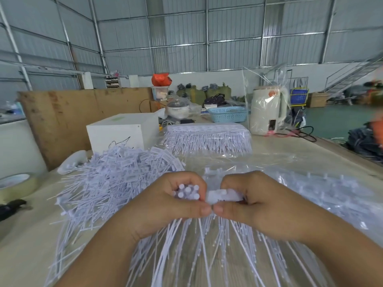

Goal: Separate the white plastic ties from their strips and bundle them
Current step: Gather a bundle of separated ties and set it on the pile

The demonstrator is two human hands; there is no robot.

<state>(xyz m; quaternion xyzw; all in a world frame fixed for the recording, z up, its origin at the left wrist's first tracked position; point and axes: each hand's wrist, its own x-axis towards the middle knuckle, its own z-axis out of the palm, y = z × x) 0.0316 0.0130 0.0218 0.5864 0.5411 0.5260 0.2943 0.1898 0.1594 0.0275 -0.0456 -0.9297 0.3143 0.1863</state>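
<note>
pretty much everything up front is white: the loose ties (pixel 116 179), the ties on strips (pixel 209 137) and the box (pixel 122 131) with a black scribble. then a light blue lattice basket (pixel 229 114), cream kettle (pixel 267 112), bright orange bag (pixel 161 79), brown board (pixel 68 121), grey corrugated walls (pixel 234 34).

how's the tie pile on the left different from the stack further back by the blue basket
The loose pile is a tangle, ties pointing every way; the far stack is layered neatly, with its tails hanging in rows like a fringe. The loose pile spreads low and wide; the far stack is a compact block. Both are white plastic ties on the same table.
</note>
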